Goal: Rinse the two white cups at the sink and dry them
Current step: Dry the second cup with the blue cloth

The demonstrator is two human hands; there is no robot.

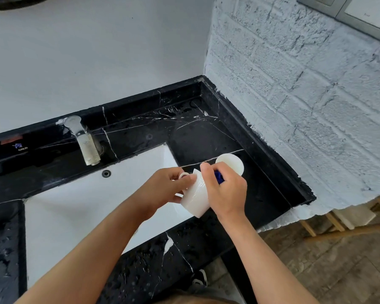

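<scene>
Fingers of the left hand (171,185) pinch the handle of a tilted white cup (195,194) over the sink (75,216) edge, steadying it while the right hand (225,189) clamps a blue cloth (218,176) against it, probably drying; second cup (230,164) rests on the bench (206,132) just beyond.

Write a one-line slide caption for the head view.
Left hand holds a white cup over the sink while the right hand wipes it with a blue cloth.
</scene>
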